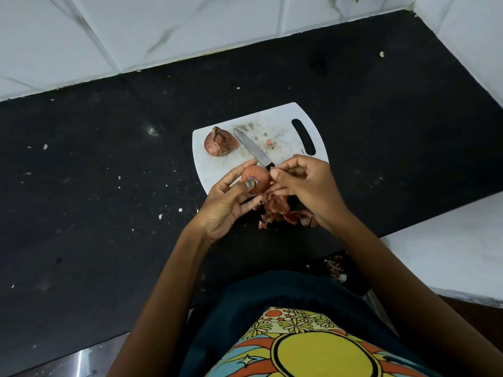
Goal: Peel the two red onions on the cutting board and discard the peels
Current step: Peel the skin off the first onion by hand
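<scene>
Clearly two onions: one (255, 180) gripped, one (220, 144) on board (283, 118).

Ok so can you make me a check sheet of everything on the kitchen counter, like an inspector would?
Surface: black counter, speckled with pale crumbs; white cutting board on it, stained.
Job's things: one onion on the board, skin on; second onion held over the board's near edge.
Clutter: knife lying on the board; pile of peels on the counter under the hands.
Hands: left hand grips the held onion; right hand pinches at its side, fingers curled.
Cables: nothing seen.
Surroundings: white marbled wall tiles behind; white ledge at right.
</scene>
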The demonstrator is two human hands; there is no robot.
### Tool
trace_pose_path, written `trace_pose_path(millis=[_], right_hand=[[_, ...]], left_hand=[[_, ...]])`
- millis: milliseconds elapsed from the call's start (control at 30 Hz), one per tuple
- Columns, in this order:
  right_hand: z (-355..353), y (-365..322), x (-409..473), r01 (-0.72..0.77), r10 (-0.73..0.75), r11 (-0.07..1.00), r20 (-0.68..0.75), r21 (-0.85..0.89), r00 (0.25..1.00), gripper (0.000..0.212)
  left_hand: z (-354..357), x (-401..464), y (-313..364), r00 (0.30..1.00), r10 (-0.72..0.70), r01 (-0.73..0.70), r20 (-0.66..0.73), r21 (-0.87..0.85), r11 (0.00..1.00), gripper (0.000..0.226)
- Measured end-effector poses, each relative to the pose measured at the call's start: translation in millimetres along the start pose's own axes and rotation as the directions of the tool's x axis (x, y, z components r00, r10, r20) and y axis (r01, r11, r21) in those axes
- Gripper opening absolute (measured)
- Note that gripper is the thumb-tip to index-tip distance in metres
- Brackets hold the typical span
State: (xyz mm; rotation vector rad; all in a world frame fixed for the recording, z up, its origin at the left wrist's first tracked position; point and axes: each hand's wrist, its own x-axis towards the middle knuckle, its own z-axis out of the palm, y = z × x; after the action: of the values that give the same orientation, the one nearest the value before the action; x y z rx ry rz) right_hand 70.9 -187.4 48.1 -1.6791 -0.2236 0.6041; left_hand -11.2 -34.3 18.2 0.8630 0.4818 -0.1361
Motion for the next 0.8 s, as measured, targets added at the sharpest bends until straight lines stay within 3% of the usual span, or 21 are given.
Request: trace_pose_path(millis=[100, 200, 267, 333, 433, 533, 633, 700, 800], right_hand=[[-6, 4, 3, -0.037, 0.039, 0.999, -0.09, 0.023, 0.995, 0.019], [-10, 18, 5, -0.032, -0.006, 0.972, -0.161, -0.235, 0.987, 0.011], [-13, 27, 6, -0.027, -0.042, 0.906, -0.152, -0.422, 0.988, 0.005], [-14, 33, 5, -0.014, -0.037, 0.813, -0.075, -0.582, 0.997, 0.009], [-12, 33, 1, 0.036, -0.063, 0.7, -0.011, -0.713, 0.998, 0.023], [-7, 16, -5, 0.087, -0.135, 0.84, -0.052, -0.536, 0.989, 0.016], [-5, -7, -7, 0.039, -0.035, 0.969, 0.019, -0.245, 0.999, 0.011], [-5, -12, -7, 0.042, -0.016, 0.965, 0.104, -0.259, 0.994, 0.022], [-3, -12, -7, 0.08, -0.042, 0.943, 0.123, -0.323, 0.991, 0.03]], left_hand=[[2, -2, 2, 0.998, -0.033, 0.034, 0.045, -0.029, 0.999, 0.038], [2, -1, 1, 0.996, -0.047, 0.052, 0.077, -0.07, 0.996, 0.075], [-1, 2, -1, 0.996, -0.053, 0.058, 0.072, -0.07, 0.996, 0.083], [-3, 2, -2, 0.995, -0.068, 0.073, 0.079, -0.065, 0.995, 0.076], [-3, 1, -2, 0.994, -0.085, 0.087, 0.068, -0.027, 0.996, 0.046], [1, -2, -2, 0.995, -0.061, 0.056, 0.077, 0.064, 0.996, 0.04], [4, -3, -3, 0.996, -0.036, 0.027, 0.077, 0.113, 0.993, 0.04], [5, -4, -3, 0.997, -0.028, 0.018, 0.073, 0.129, 0.991, 0.044], [4, -4, -3, 0.998, -0.017, 0.007, 0.067, 0.155, 0.988, 0.044]])
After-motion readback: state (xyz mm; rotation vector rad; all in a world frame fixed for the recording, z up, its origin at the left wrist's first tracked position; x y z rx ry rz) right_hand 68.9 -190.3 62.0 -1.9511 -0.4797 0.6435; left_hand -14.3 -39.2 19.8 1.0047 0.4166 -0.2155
